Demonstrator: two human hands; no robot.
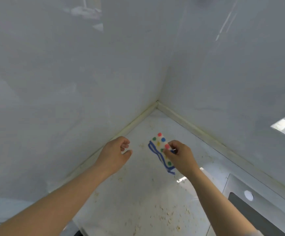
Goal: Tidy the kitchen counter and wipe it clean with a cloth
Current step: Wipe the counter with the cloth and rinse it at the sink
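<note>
Left wall [61,82]: glossy white, with blurred reflections at upper left, unreadable. Left hand [114,151], left of centre: hovers over the counter [138,193], fingers loosely curled, holding nothing. Centre frame, near the counter's back corner: the cloth [158,142], white with coloured dots and blue edging, folded into a strip. Right hand [181,156] pinches its near half between thumb and fingertips; cannot tell whether the cloth rests on the surface or is just lifted. Crumbs [169,213] lie scattered across the lower middle, so wiping looks barely begun; no loose items to tidy are in view. Lower right: a dark recess [257,217], cut off by the frame edge, sink or hob uncertain.
</note>
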